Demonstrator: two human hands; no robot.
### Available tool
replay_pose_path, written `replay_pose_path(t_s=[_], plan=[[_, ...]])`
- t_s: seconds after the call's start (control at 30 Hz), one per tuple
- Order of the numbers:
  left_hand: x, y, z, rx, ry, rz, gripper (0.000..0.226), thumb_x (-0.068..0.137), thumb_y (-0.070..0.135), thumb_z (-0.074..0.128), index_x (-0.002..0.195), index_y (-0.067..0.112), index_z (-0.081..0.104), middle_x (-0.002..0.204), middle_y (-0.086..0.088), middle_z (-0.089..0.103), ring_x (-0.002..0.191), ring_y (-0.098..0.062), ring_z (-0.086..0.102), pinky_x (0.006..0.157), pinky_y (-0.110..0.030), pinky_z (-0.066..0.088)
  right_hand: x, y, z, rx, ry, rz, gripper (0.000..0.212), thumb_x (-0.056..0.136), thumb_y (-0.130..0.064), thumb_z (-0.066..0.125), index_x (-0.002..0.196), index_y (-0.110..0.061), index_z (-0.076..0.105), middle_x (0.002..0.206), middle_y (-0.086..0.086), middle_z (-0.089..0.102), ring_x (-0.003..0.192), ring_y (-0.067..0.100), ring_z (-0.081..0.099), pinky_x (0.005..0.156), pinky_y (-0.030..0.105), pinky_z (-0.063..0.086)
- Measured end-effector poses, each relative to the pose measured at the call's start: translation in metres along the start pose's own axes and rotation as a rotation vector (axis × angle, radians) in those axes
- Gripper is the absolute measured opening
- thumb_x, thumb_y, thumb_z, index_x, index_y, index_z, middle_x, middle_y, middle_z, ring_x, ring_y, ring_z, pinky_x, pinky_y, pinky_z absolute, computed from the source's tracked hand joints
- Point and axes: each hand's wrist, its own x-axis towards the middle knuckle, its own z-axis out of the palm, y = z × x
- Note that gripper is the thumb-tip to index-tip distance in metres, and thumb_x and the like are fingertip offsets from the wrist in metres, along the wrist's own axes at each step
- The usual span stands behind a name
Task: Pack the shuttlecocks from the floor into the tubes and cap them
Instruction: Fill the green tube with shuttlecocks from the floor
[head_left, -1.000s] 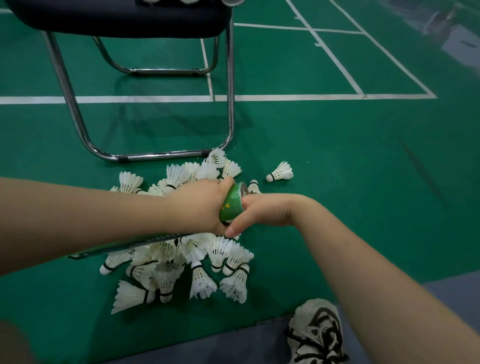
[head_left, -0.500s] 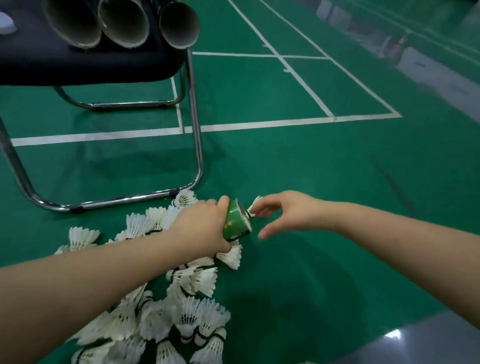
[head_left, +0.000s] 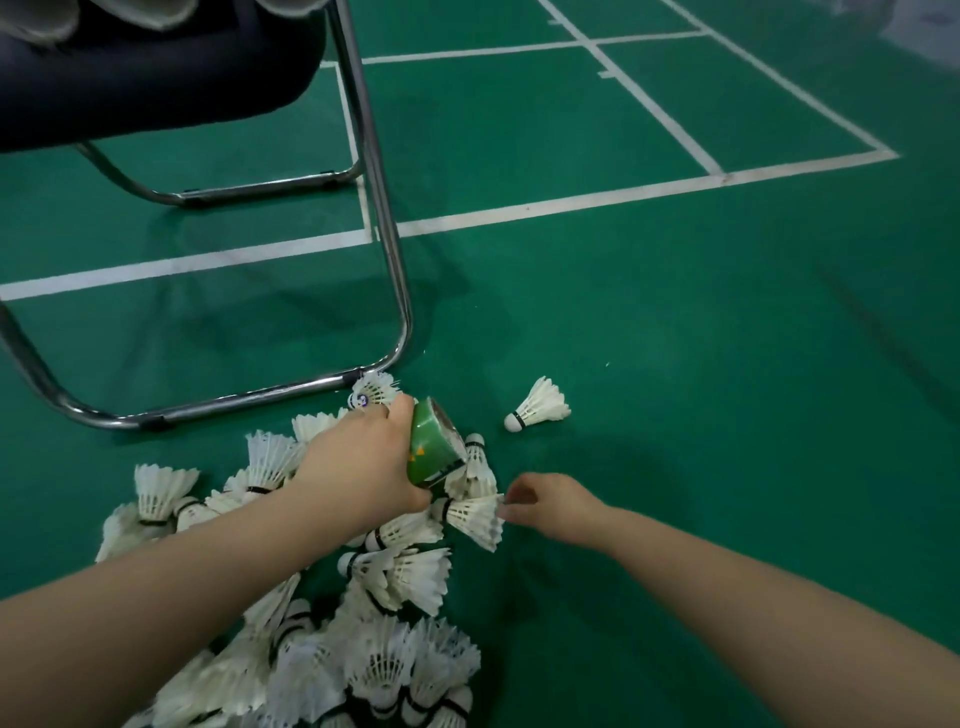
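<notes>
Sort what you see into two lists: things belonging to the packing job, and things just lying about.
Job: green tube, left hand gripping it, right hand pinching a shuttlecock, shuttlecock pile, stray shuttlecock.
Lying about: chair, court lines.

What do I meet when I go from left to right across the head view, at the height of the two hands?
shuttlecock at the pile's left edge → left hand → green tube → right hand

**Operator's limbs, as I see them through the head camera.** Left hand (head_left: 363, 467) and right hand (head_left: 556, 506): both bare. Left forearm (head_left: 156, 597) and right forearm (head_left: 753, 587): bare along their whole visible length, wrists included. Outlines smooth; finer surface detail is blurred from my seat.
</notes>
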Motion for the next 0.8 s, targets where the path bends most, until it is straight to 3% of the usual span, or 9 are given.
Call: replay_pose_path(t_s=[0.1, 0.17, 0.23, 0.33, 0.47, 0.63, 0.8], plan=[[-0.003, -0.005, 0.000, 0.004, -0.004, -0.001, 0.070, 0.070, 0.054, 0.066, 0.122, 0.021, 0.033, 0.105, 0.001, 0.053, 0.087, -0.016, 0.045, 0.064, -0.027, 0.044, 0.011, -0.012, -0.006, -0.128, 0.239, -0.009, 0.020, 0.087, -0.037, 0.057, 0.094, -0.019, 0.056, 0.095, 0.000, 0.061, 0.087, 0.019, 0.056, 0.071, 0.030, 0.045], [-0.004, -0.007, -0.001, -0.009, 0.006, -0.006, 0.069, 0.069, 0.054, 0.066, 0.120, 0.021, 0.034, 0.102, 0.002, 0.052, 0.086, -0.016, 0.046, 0.063, -0.028, 0.046, 0.021, -0.014, -0.023, -0.263, 0.462, -0.008, 0.021, 0.086, -0.033, 0.057, 0.100, -0.017, 0.055, 0.105, 0.004, 0.057, 0.098, 0.023, 0.054, 0.077, 0.033, 0.043], [-0.005, -0.009, -0.003, -0.022, 0.015, -0.006, 0.069, 0.068, 0.054, 0.066, 0.119, 0.021, 0.034, 0.101, 0.002, 0.053, 0.087, -0.016, 0.047, 0.065, -0.030, 0.049, 0.034, -0.008, -0.040, -0.333, 0.555, 0.052, 0.037, 0.084, -0.034, 0.058, 0.117, -0.019, 0.050, 0.120, 0.006, 0.049, 0.111, 0.026, 0.045, 0.088, 0.037, 0.039], [-0.007, -0.013, -0.004, -0.034, 0.035, 0.005, 0.075, 0.068, 0.055, 0.066, 0.125, 0.021, 0.032, 0.107, 0.002, 0.053, 0.092, -0.017, 0.050, 0.072, -0.032, 0.052, 0.049, -0.004, -0.055, -0.101, 0.545, 0.187, 0.051, 0.082, -0.034, 0.060, 0.128, -0.024, 0.041, 0.130, 0.006, 0.047, 0.118, 0.029, 0.044, 0.095, 0.039, 0.035], [-0.009, -0.024, -0.005, -0.040, 0.057, -0.007, 0.078, 0.070, 0.053, 0.066, 0.131, 0.021, 0.029, 0.112, 0.002, 0.053, 0.099, -0.017, 0.050, 0.070, -0.029, 0.049, 0.060, -0.013, -0.051, 0.107, 0.480, 0.205, 0.046, 0.085, -0.028, 0.059, 0.126, -0.020, 0.041, 0.113, 0.002, 0.061, 0.107, 0.025, 0.056, 0.093, 0.036, 0.036], [-0.010, -0.033, -0.002, -0.072, 0.046, -0.048, 0.072, 0.067, 0.052, 0.068, 0.124, 0.022, 0.034, 0.102, 0.003, 0.053, 0.090, -0.017, 0.051, 0.072, -0.033, 0.053, 0.048, -0.028, -0.042, 0.236, 0.537, 0.023, 0.028, 0.086, -0.020, 0.061, 0.113, -0.019, 0.055, 0.080, -0.006, 0.053, 0.077, 0.015, 0.053, 0.066, 0.028, 0.040], [-0.013, -0.032, 0.001, -0.062, 0.059, -0.040, 0.076, 0.068, 0.052, 0.068, 0.127, 0.021, 0.032, 0.101, 0.003, 0.053, 0.089, -0.017, 0.050, 0.071, -0.032, 0.052, 0.026, -0.036, -0.044, 0.368, 0.553, -0.085, 0.022, 0.088, -0.020, 0.059, 0.109, -0.023, 0.055, 0.076, -0.007, 0.053, 0.065, 0.008, 0.049, 0.055, 0.024, 0.039]])
